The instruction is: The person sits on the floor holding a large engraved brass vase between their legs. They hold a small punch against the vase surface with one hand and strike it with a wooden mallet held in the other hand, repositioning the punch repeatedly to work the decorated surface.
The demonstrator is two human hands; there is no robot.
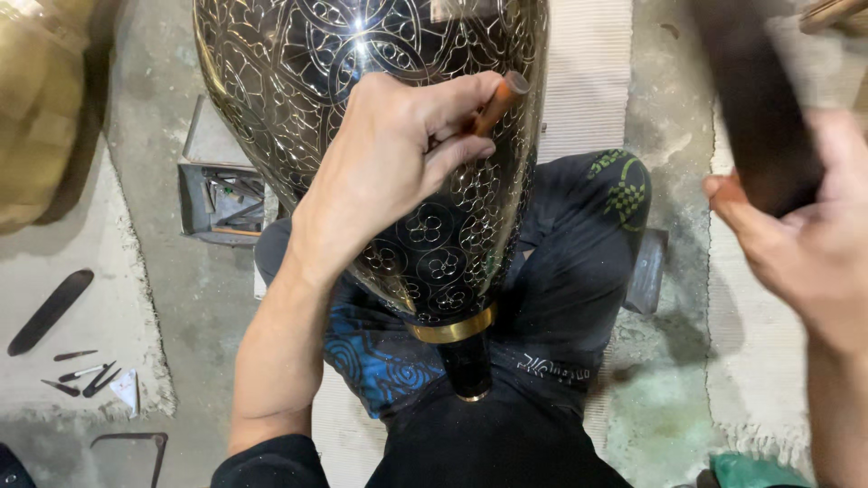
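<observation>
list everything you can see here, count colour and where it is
engraved vase: 1, dark with silver floral lines and a brass band near the neck, centre, lying over the lap
punch tool: 1, orange-brown shaft with a dark end, against the vase, top centre
dark block: 1, blackish and blurred, upper right
small hand tools: several, dark metal, floor at lower left
long flat piece: 1, black, floor at left
open metal box: 1, grey, floor left of the vase
woven mat: 1, pale, under the person
brass-coloured object: 1, upper left corner
left hand: 1, gripping the punch tool on the vase
right hand: 1, holding the dark block, raised at right
</observation>
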